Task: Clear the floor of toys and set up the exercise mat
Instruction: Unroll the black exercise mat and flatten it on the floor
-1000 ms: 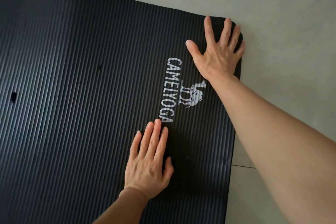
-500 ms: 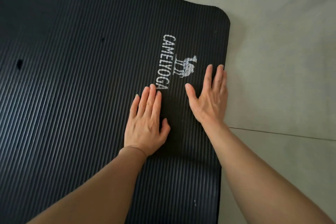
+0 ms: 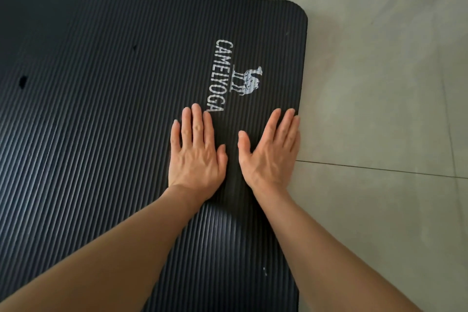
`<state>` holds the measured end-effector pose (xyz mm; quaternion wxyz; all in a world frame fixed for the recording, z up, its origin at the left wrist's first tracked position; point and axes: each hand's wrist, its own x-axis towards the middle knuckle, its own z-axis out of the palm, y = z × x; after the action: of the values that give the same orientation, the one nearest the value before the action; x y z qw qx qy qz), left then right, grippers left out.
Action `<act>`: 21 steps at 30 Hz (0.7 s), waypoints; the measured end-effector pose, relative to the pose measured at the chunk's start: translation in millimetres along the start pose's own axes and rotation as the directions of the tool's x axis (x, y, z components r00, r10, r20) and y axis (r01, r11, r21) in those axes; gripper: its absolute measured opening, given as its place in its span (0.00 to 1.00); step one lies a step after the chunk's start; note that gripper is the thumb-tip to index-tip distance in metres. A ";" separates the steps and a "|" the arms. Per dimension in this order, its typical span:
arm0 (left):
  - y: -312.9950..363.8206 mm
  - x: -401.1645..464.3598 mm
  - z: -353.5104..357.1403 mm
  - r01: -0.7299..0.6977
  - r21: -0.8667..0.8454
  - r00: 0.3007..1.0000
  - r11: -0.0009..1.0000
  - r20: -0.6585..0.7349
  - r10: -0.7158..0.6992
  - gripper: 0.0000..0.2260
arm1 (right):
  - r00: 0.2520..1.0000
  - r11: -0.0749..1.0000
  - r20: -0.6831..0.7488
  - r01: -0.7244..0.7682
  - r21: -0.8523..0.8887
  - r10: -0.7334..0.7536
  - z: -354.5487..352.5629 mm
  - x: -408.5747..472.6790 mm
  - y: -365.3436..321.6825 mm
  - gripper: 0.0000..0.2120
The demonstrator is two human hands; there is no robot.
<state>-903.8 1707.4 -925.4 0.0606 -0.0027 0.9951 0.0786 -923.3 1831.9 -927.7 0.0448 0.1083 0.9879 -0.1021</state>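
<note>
A black ribbed exercise mat lies unrolled on the floor, with a white CAMELYOGA logo near its right end. My left hand presses flat on the mat just below the logo, fingers straight and together. Beside it, my right hand also lies flat, its little finger along the mat's right edge. The mat's rounded far right corner sits flat on the floor. No toys are in view.
Light grey floor tiles spread to the right of and beyond the mat, with a grout line running rightward from the mat's edge. A small dark dent marks the mat at the left.
My right hand has slid back from the far right corner along the edge to rest beside my left hand. The left hand stays flat near the logo's lower end.
</note>
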 end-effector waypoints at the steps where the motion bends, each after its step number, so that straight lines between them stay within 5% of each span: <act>1: 0.0 1.4 -0.6 0.002 0.002 1.000 1.000 0.012 -0.002 0.30 | 1.000 1.000 0.016 0.010 -0.004 -0.010 -0.4 2.1 0.8 0.41; 6: 1.1 9.0 -3.3 -0.003 0.006 1.000 1.000 0.007 0.003 0.32 | 0.997 0.987 -0.008 0.082 0.140 -0.081 -3.2 11.2 6.5 0.41; 12: 5.3 59.6 -16.3 0.014 -0.021 0.987 1.000 -0.162 -0.017 0.13 | 0.987 0.980 -0.120 0.129 0.153 -0.111 -9.9 25.6 10.7 0.35; 16: 2.8 65.9 -4.7 -0.064 0.014 0.995 0.998 -0.072 0.065 0.28 | 0.990 0.987 -0.060 0.136 0.090 -0.131 -6.8 28.1 10.8 0.40; 21: -1.4 69.9 1.7 -0.065 0.021 0.996 0.998 -0.058 0.066 0.28 | 0.988 0.984 -0.012 0.155 0.087 -0.154 -5.0 35.9 9.0 0.45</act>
<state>-973.1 1706.6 -935.7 0.0289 0.0284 0.9967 0.0710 -956.5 1848.9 -928.5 0.0293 0.0334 0.9879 -0.1483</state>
